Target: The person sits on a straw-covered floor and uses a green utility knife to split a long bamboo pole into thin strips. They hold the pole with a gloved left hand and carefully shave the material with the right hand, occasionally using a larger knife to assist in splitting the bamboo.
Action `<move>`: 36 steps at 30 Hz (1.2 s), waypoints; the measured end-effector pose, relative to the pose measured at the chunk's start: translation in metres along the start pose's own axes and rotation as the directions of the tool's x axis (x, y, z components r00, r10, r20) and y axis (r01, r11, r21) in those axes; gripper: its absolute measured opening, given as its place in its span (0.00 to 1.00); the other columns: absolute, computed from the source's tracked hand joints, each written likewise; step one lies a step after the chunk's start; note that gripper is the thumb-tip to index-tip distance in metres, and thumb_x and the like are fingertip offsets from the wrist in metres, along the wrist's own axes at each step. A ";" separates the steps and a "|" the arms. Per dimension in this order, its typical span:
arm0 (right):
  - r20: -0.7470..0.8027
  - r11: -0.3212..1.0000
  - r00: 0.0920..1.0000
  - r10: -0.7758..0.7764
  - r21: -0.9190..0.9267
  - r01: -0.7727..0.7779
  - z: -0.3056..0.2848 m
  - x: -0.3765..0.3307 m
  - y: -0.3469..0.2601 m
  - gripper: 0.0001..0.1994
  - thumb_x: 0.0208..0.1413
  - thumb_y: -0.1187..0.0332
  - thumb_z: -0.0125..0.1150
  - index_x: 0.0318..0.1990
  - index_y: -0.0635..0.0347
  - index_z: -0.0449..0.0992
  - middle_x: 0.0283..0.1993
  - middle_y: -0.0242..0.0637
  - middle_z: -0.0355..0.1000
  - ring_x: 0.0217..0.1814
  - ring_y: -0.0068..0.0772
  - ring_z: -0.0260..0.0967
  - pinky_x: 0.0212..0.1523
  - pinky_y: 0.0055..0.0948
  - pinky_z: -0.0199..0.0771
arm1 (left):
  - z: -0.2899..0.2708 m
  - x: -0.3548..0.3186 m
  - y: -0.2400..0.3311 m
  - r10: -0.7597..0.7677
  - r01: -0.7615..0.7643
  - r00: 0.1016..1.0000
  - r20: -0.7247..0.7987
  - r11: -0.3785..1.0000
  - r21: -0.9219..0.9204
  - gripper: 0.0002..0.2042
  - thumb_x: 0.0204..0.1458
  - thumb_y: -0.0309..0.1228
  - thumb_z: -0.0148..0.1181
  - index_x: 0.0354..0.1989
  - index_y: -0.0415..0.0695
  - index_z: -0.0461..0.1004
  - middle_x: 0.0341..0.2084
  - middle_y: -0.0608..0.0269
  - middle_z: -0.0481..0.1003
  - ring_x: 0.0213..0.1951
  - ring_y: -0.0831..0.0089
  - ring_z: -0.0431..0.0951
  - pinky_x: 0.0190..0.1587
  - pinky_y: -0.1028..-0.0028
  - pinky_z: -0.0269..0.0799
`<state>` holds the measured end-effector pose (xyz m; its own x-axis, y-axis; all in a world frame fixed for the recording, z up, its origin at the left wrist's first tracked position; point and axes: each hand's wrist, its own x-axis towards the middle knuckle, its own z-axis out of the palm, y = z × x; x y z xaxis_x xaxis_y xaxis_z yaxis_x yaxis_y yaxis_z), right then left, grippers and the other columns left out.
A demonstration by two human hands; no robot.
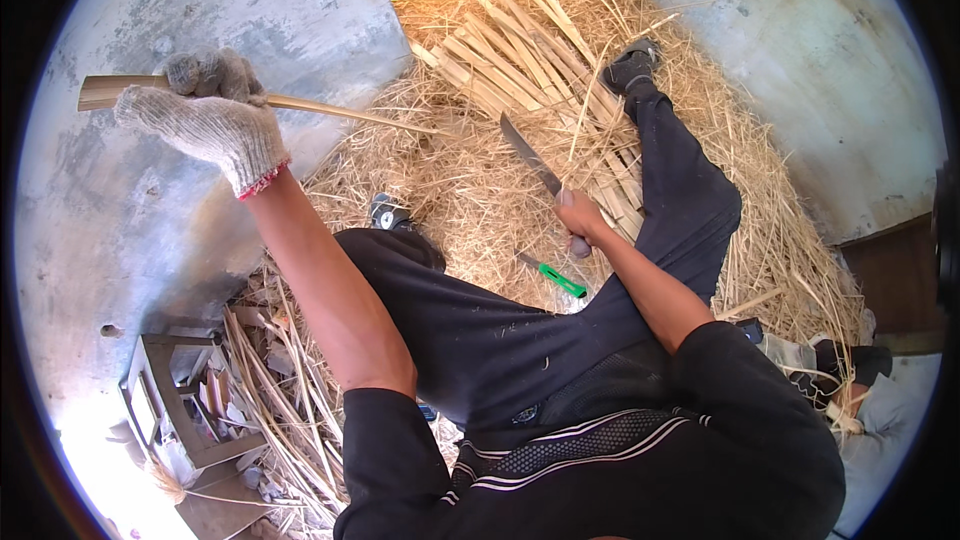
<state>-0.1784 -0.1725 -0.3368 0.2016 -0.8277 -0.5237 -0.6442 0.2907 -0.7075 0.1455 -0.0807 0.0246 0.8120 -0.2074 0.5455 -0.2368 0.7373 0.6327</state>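
My left hand [215, 122], in a knitted off-white glove with a red-edged cuff, is raised at the left. Its fingers are closed round a long bamboo strip [345, 113], whose wider end juts out to the left while the thin end points right over the shavings. Between my legs my bare right hand [580, 216] grips the handle of a long-bladed knife [528, 154]. The blade slants up and to the left, apart from the strip. A green utility knife [562, 280] lies just below the right hand, its blade out.
Split bamboo slats [505, 60] lie piled on straw-like shavings [440, 175] ahead. A wall [240, 0] rises at the left. A wooden frame [190, 450] and long thin strips [285, 380] sit at lower left. Part of a co-worker [880, 430] shows at lower right.
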 end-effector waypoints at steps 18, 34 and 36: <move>-0.017 0.928 0.996 0.084 -0.364 -0.084 -0.004 -0.015 -0.032 0.26 0.49 0.59 0.54 0.54 0.67 0.67 0.43 0.54 0.76 0.42 0.52 0.75 0.45 0.40 0.74 | -0.003 -0.003 0.005 -0.001 0.001 1.000 0.020 1.000 -0.009 0.36 0.42 0.77 0.39 0.19 0.50 0.54 0.14 0.71 0.54 0.12 0.77 0.48 0.15 0.76 0.44; 0.178 0.942 0.952 -0.247 0.275 0.193 -0.003 -0.073 -0.096 0.21 0.58 0.47 0.54 0.36 0.60 0.64 0.22 0.36 0.67 0.19 0.26 0.65 0.20 0.26 0.67 | 0.001 -0.001 -0.001 -0.040 0.048 0.989 0.143 0.997 -0.053 0.38 0.39 0.79 0.40 0.17 0.50 0.56 0.10 0.72 0.50 0.09 0.78 0.46 0.12 0.77 0.42; -0.186 0.924 0.911 -0.369 0.035 0.382 -0.009 -0.078 -0.111 0.16 0.55 0.57 0.59 0.37 0.60 0.65 0.27 0.43 0.71 0.25 0.33 0.71 0.27 0.33 0.72 | -0.004 0.002 0.002 -0.026 0.039 0.985 0.168 0.997 -0.074 0.37 0.40 0.78 0.42 0.19 0.50 0.57 0.10 0.72 0.51 0.09 0.78 0.46 0.11 0.77 0.42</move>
<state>-0.1294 -0.1447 -0.2132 0.2845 -0.9501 -0.1275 -0.4919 -0.0306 -0.8701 0.1486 -0.0772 0.0245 0.7166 -0.3318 0.6135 -0.1650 0.7740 0.6113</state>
